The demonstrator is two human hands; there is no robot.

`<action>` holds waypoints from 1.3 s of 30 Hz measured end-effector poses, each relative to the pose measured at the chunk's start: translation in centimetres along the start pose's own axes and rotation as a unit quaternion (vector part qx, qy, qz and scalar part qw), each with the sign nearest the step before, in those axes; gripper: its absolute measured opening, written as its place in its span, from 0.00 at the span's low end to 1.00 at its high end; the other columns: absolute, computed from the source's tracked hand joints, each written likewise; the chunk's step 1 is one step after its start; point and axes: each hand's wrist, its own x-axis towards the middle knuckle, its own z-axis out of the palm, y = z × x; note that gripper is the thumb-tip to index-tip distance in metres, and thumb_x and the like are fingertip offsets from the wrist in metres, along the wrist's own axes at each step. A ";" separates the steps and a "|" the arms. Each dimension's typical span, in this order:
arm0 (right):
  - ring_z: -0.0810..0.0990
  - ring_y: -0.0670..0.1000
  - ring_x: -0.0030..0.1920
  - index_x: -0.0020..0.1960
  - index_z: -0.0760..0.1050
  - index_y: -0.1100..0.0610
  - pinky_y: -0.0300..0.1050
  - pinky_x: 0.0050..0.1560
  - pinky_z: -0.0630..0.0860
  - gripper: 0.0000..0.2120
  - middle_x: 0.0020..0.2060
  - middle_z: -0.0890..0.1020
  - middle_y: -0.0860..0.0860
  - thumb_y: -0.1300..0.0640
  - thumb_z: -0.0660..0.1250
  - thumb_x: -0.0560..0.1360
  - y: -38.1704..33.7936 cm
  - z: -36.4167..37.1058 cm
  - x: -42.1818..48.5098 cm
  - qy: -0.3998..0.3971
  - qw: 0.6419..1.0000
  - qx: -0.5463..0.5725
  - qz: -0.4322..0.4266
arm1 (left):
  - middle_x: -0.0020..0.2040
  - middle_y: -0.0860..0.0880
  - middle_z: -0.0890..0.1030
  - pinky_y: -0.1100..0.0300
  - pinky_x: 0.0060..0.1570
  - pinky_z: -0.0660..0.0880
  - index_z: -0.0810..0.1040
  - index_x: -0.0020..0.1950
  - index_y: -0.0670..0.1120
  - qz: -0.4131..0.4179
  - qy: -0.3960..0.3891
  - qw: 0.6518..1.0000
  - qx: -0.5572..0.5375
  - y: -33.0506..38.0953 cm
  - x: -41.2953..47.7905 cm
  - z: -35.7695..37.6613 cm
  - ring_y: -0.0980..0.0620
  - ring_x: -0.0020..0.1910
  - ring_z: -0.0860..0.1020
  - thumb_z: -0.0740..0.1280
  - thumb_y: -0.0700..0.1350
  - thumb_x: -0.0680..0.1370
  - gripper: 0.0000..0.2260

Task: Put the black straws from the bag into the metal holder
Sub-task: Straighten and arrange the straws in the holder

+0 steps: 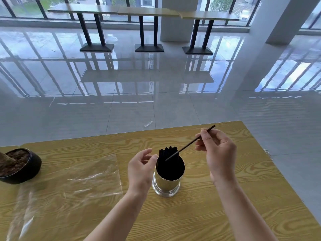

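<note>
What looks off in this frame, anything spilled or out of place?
Nothing on the table is spilled. One oddity: a small clear wrapper scrap lies on the floor beyond the table's far edge. The empty bag lies flat, the holder stands upright, and the right hand angles one straw in.

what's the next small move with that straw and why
Probably lower the right hand so the straw slides into the holder: its lower tip is already over the open mouth, tilted, beside the other straws, and the left hand touches the rim.
</note>
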 end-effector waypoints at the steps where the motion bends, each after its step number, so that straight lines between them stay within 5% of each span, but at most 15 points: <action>1: 0.85 0.50 0.35 0.48 0.82 0.51 0.48 0.34 0.84 0.03 0.38 0.86 0.51 0.57 0.70 0.79 0.3 -0.1 -0.1 -0.009 0.997 -0.065 -0.034 | 0.45 0.53 0.84 0.65 0.41 0.78 0.82 0.60 0.49 0.056 -0.008 0.995 0.082 -0.3 0.1 0.1 0.59 0.41 0.82 0.74 0.44 0.76 0.13; 5: 0.83 0.41 0.37 0.56 0.81 0.51 0.37 0.39 0.81 0.11 0.38 0.84 0.42 0.59 0.74 0.75 2.0 0.6 -1.7 -0.068 0.952 -0.276 -0.114 | 0.54 0.52 0.81 0.61 0.49 0.77 0.77 0.68 0.48 0.208 -0.040 0.943 0.257 -1.0 0.5 0.8 0.56 0.48 0.80 0.73 0.45 0.76 0.20; 9: 0.81 0.42 0.37 0.67 0.76 0.54 0.31 0.40 0.77 0.22 0.39 0.83 0.43 0.61 0.75 0.74 3.9 1.8 -3.4 -0.100 0.929 -0.332 -0.126 | 0.60 0.52 0.81 0.59 0.52 0.76 0.73 0.72 0.50 0.253 -0.044 0.916 0.307 -1.4 0.7 1.4 0.53 0.55 0.80 0.70 0.48 0.78 0.22; 12: 0.81 0.43 0.38 0.64 0.78 0.56 0.25 0.41 0.70 0.21 0.41 0.85 0.47 0.63 0.76 0.72 5.3 2.1 -4.0 -0.110 0.915 -0.369 -0.121 | 0.58 0.54 0.80 0.62 0.46 0.73 0.70 0.74 0.52 0.264 -0.044 0.904 0.333 -1.5 0.8 1.5 0.53 0.53 0.79 0.69 0.49 0.78 0.24; 15: 0.81 0.46 0.38 0.52 0.81 0.56 0.32 0.39 0.73 0.10 0.39 0.84 0.47 0.62 0.76 0.72 5.9 2.4 -3.9 -0.092 0.903 -0.403 -0.117 | 0.56 0.54 0.79 0.63 0.44 0.70 0.70 0.74 0.52 0.266 -0.044 0.899 0.344 -1.8 0.9 1.5 0.54 0.51 0.79 0.68 0.49 0.78 0.24; 18: 0.81 0.49 0.44 0.53 0.81 0.55 0.40 0.41 0.76 0.09 0.43 0.85 0.47 0.57 0.75 0.74 5.9 2.7 -3.3 -0.085 0.883 -0.450 -0.104 | 0.56 0.54 0.80 0.63 0.45 0.71 0.69 0.74 0.51 0.259 -0.037 0.903 0.341 -2.2 1.0 1.6 0.54 0.51 0.79 0.68 0.49 0.78 0.24; 29: 0.83 0.51 0.44 0.60 0.80 0.53 0.47 0.45 0.78 0.17 0.44 0.86 0.47 0.56 0.77 0.72 6.0 2.7 -2.2 -0.085 0.907 -0.410 -0.044 | 0.49 0.55 0.82 0.59 0.45 0.76 0.83 0.59 0.49 0.229 -0.021 0.926 0.300 -2.0 1.7 2.1 0.54 0.46 0.81 0.71 0.47 0.78 0.11; 39: 0.81 0.48 0.42 0.58 0.82 0.57 0.45 0.45 0.79 0.15 0.43 0.83 0.48 0.55 0.77 0.72 6.9 2.1 -2.7 -0.060 0.925 -0.372 -0.049 | 0.50 0.53 0.82 0.56 0.44 0.78 0.82 0.61 0.47 0.215 -0.008 0.927 0.306 -2.0 1.8 1.7 0.53 0.47 0.80 0.70 0.49 0.79 0.13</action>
